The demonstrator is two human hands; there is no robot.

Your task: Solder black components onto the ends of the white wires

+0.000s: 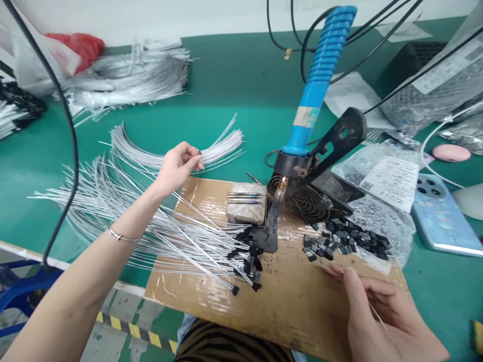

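Fanning below the fingers of the left hand (179, 163), white wires (188, 236) form a broad pile; those fingertips pinch a smaller wire bundle (228, 144); black pieces (356, 237) lie beyond the right hand (385, 306), whose fingers clamp a thin strand (378, 317).

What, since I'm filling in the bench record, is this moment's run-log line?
left hand: at curved white wire bundle | right hand: holding thin wire, near loose black pieces | blue-handled iron: tilted, in black stand
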